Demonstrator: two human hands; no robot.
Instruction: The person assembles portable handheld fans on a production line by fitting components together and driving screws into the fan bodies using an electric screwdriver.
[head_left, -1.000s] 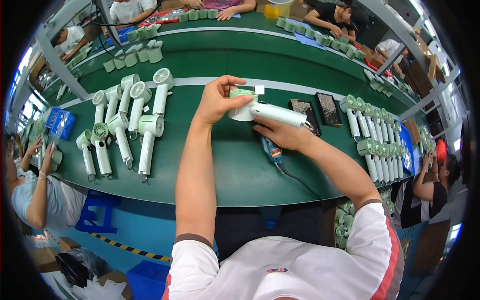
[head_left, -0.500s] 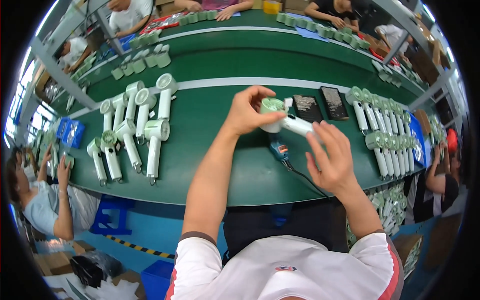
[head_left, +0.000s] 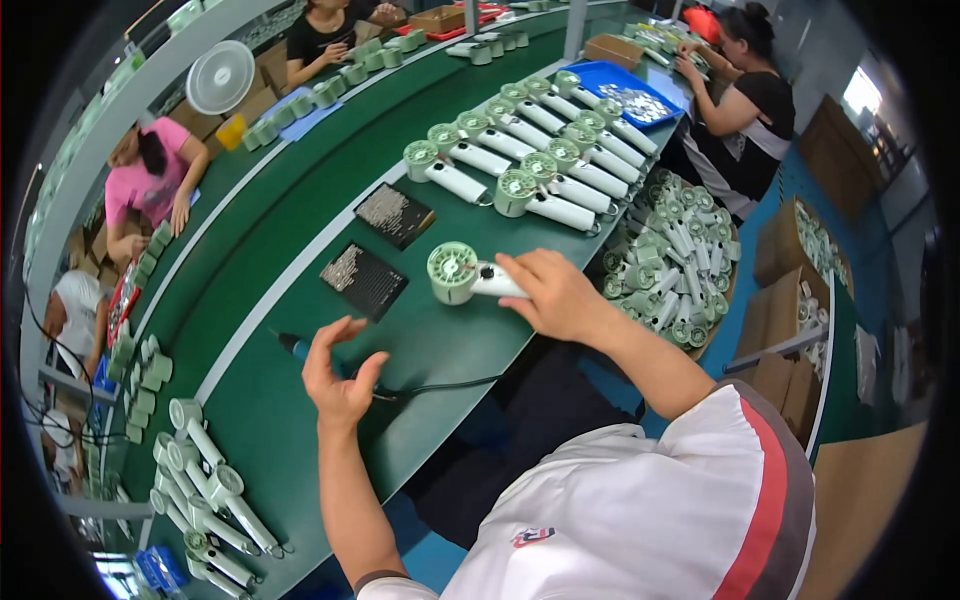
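At frame centre the pale green, round-headed handheld fan [head_left: 468, 274] is pinned by its white handle under the right hand [head_left: 553, 294], and should be kept flat while the spread, empty left hand [head_left: 338, 375] is lowered onto the blue-handled corded screwdriver [head_left: 297, 346].

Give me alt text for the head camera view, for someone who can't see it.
Seen from above, a person's right hand grips the white handle of a pale green handheld fan lying on a green workbench, while the open left hand hovers over a blue corded screwdriver. Two dark trays and rows of similar fans lie beyond; other workers sit around the bench.
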